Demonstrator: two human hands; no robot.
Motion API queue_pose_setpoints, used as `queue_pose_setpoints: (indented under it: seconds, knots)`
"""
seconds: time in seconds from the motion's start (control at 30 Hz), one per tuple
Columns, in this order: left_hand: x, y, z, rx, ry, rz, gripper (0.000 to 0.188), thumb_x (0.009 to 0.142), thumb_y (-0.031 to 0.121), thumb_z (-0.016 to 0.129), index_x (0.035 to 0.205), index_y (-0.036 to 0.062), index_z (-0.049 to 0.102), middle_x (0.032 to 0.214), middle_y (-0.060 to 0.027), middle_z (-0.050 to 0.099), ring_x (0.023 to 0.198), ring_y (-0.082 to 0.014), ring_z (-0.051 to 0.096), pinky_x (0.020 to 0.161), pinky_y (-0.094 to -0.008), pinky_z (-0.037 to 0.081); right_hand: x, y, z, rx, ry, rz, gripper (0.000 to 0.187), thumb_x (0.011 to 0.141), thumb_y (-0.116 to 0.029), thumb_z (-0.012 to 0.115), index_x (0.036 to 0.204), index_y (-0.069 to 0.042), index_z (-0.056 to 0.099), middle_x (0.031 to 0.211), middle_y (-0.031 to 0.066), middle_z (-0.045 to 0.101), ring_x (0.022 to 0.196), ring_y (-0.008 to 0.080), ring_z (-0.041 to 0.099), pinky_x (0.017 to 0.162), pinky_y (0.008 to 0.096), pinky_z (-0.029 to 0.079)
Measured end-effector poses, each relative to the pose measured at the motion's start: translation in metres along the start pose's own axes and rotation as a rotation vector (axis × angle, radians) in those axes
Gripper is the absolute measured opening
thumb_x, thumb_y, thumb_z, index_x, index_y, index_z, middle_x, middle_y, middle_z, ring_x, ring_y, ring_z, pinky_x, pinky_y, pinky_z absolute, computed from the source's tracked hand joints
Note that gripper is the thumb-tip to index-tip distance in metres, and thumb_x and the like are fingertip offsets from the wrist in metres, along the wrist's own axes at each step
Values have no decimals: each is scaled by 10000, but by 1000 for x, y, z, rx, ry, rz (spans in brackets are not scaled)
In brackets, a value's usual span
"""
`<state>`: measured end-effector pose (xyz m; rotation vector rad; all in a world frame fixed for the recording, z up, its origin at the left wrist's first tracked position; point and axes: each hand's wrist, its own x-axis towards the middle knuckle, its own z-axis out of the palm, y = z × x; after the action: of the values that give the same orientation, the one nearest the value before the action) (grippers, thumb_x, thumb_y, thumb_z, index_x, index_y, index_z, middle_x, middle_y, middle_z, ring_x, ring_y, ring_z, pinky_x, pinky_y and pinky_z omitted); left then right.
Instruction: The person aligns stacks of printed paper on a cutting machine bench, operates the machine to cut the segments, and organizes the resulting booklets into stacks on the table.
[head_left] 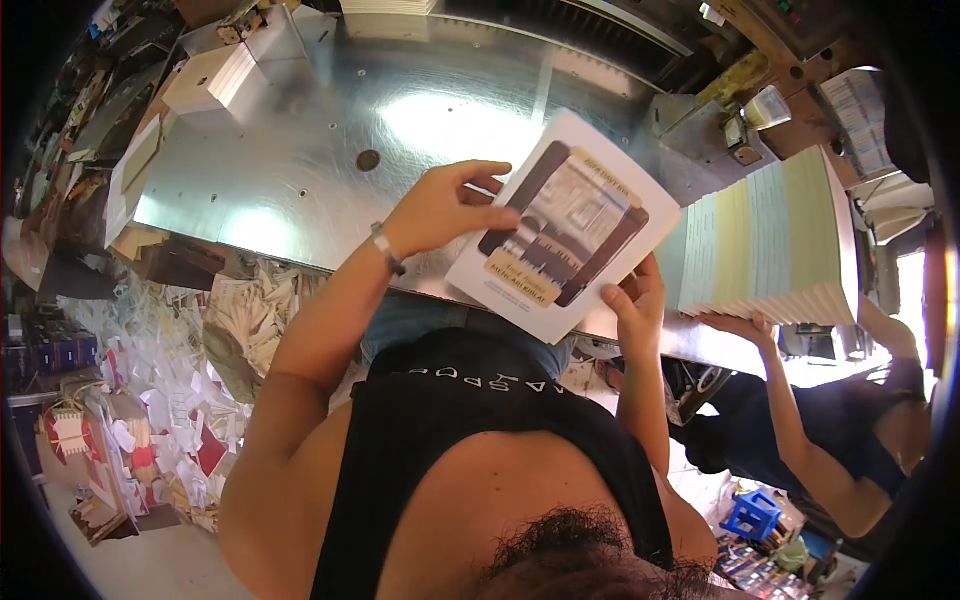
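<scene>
A white paperback book [575, 225] with a brown-framed picture on its cover is tilted in front of me, above the near edge of the metal table. My left hand [440, 205], with a bracelet at the wrist, holds the book's left edge; the thumb lies on the cover and the fingers reach toward the back. At the lower right edge, my right hand [638, 300] grips the book, thumb in front and the other fingers partly hidden behind it.
The metal table [300, 130] stretches ahead. Paper blocks [210, 78] lie at its far left. At right, a co-worker's hand [740, 328] touches a long row of stacked books [770, 235]. Paper scraps [170, 380] heap at lower left; a blue plastic stool [752, 513] is at lower right.
</scene>
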<state>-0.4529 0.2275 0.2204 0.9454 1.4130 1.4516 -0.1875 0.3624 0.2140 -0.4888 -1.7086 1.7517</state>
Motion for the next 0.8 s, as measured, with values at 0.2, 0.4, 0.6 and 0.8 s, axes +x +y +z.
queue_pose_setpoints:
  seconds: [0.2, 0.4, 0.6, 0.8]
  knots:
    - [56, -19, 13, 385, -117, -173, 918, 675, 616, 774, 1268, -56, 576, 1079, -256, 666, 947, -274, 667, 823, -325, 521, -22, 22, -7, 102, 196, 331, 554, 910, -195, 612, 1340, 93, 417, 1222, 169, 569, 1044, 227, 623, 919, 356, 499]
    - [81, -13, 19, 524, -272, -94, 875, 768, 549, 734, 1380, -22, 476, 1007, -216, 690, 885, -218, 661, 814, -310, 499, -32, 2, 7, 41, 229, 562, 413, 993, -257, 497, 1275, 44, 498, 1066, 171, 656, 883, 249, 687, 807, 348, 557]
    - [91, -1, 17, 719, -355, -49, 925, 771, 597, 702, 1424, 5, 422, 1126, -228, 667, 1004, -247, 664, 884, -342, 498, -37, -4, 16, 107, 372, 616, 509, 980, -255, 517, 1403, -17, 364, 1178, 164, 601, 957, 297, 672, 821, 411, 568]
    - [109, -19, -45, -213, 196, -51, 722, 890, 467, 657, 1444, 79, 402, 1104, -52, 628, 1006, -146, 590, 707, -268, 503, -24, -11, 42, 111, 408, 456, 816, 973, -151, 500, 1522, -277, -90, 1275, 196, 447, 917, 333, 668, 780, 453, 582]
